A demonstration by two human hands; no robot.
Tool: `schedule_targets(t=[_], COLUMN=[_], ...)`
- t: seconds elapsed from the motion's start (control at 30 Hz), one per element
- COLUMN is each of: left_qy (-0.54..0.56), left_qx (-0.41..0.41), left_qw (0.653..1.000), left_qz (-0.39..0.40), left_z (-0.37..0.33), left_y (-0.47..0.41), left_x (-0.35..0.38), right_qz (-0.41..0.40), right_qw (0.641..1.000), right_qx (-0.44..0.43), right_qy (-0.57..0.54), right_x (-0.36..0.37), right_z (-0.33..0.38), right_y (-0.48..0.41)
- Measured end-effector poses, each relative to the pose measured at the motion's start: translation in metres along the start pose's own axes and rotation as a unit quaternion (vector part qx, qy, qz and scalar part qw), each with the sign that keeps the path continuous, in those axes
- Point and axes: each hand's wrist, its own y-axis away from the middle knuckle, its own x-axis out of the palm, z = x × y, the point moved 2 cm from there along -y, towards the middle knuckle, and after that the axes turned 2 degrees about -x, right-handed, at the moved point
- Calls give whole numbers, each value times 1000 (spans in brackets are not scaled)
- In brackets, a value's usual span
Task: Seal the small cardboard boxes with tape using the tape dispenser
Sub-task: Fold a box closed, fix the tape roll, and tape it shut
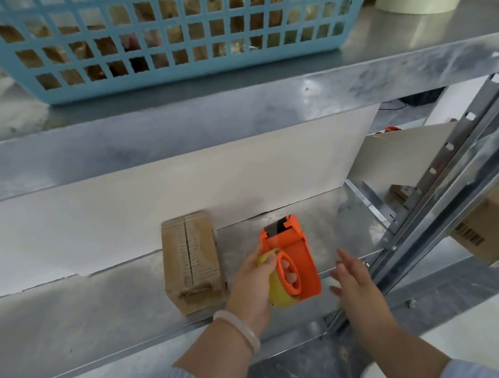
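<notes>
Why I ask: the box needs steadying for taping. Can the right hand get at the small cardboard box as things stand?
Probably not directly: the left hand and its orange tape dispenser lie between the right hand and the small cardboard box.

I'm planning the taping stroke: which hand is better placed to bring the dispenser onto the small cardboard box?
Left. The left hand grips the orange plastic tape dispenser, right beside the small brown cardboard box. The right hand is open, holds nothing, and sits on the dispenser's far side.
</notes>
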Motion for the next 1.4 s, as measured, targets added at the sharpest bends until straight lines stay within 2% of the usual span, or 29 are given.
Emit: schedule_targets(t=[0.07,0.17,0.33,0.47,0.6,0.73,0.87,1.07,1.4], left_qy=[73,154,202,215,166,51,-7,41,-50], left_qx=[-2,-8,-14,0,2,-4,-8,-57,-70], left_qw=[997,988,977,974,983,997,999,998,996], left_qz=[11,18,65,70,76,62,45,7,37], left_z=[-6,-16,-30,-40,-49,-63,-80,-96,-117], left_y=[7,16,27,32,41,40,41,46,56], left_x=[1,2,-1,0,-1,-11,-17,-32,-54], right_qz=[55,158,247,255,248,287,301,335,359], right_qw=[983,928,886,879,879,854,875,896,919], right_qx=[115,193,153,133,102,53,45,24,-92], right_qy=[-132,-275,-362,-381,-395,-430,-376,-290,-137], right_x=[12,29,40,49,54,51,49,50,53], right_z=[-3,11,43,58,62,75,84,93,104], right_y=[-1,11,18,20,20,18,20,19,15])
